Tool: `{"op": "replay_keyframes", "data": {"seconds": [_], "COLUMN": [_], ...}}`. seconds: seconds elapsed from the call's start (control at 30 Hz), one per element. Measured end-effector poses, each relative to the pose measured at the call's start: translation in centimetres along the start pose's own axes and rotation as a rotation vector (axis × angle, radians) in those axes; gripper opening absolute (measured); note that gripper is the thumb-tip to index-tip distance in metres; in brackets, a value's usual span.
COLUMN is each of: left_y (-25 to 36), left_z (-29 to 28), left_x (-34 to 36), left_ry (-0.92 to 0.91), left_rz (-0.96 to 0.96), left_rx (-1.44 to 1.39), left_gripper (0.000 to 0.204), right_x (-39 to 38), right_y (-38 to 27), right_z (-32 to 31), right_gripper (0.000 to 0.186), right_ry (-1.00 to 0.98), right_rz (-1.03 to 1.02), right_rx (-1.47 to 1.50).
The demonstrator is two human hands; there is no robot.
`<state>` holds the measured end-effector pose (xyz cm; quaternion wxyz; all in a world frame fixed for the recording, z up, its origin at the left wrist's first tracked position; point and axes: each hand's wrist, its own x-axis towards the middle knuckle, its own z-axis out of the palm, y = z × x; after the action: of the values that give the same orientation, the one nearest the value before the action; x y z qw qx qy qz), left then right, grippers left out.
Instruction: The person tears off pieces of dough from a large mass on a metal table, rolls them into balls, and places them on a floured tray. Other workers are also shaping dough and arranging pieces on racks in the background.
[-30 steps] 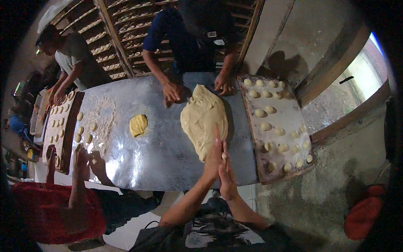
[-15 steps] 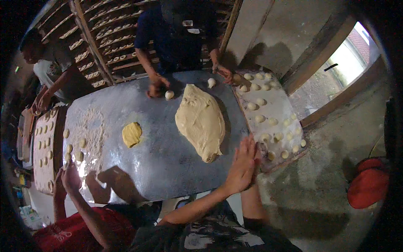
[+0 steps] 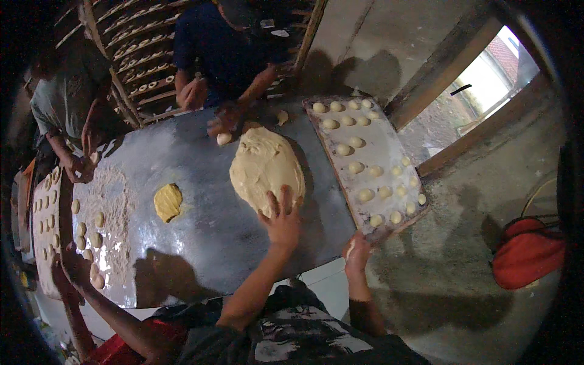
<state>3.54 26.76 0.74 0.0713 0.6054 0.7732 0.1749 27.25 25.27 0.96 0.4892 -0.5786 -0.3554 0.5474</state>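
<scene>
Risk: soft, cream-coloured dough mass (image 3: 261, 159), left of the white-floured rectangular board (image 3: 384, 143), could stick to left hand (image 3: 283, 225) and tear if pulled fast. Left: palm down, fingers spread apart on dough. Right hand (image 3: 358, 248): by board's near-left corner, curled; can't tell if clamped on anything.

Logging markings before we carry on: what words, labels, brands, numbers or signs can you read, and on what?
None can be read.
Pale print on the wearer's dark shirt: no legible lettering.
Two small pale patches near the person across the table: too small and blurred.
</scene>
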Motion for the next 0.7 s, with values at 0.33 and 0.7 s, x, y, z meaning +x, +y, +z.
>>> {"op": "replay_keyframes", "data": {"seconds": [0.33, 0.7], "left_y": [-11.1, -6.7], "left_z": [-8.5, -11.6], "left_x": [2.5, -6.5], "left_ry": [0.109, -0.048], "left_rz": [-0.060, 0.102], "left_rx": [-0.860, -0.643], "left_gripper": [0.037, 0.039], "right_x": [3.8, 4.9], "right_y": [-1.3, 1.1], "right_z": [13.0, 12.6], "right_gripper": [0.061, 0.058], "right_ry": [-0.026, -0.204], "right_rz": [-0.847, -0.734], "right_rx": [-1.350, -1.350]}}
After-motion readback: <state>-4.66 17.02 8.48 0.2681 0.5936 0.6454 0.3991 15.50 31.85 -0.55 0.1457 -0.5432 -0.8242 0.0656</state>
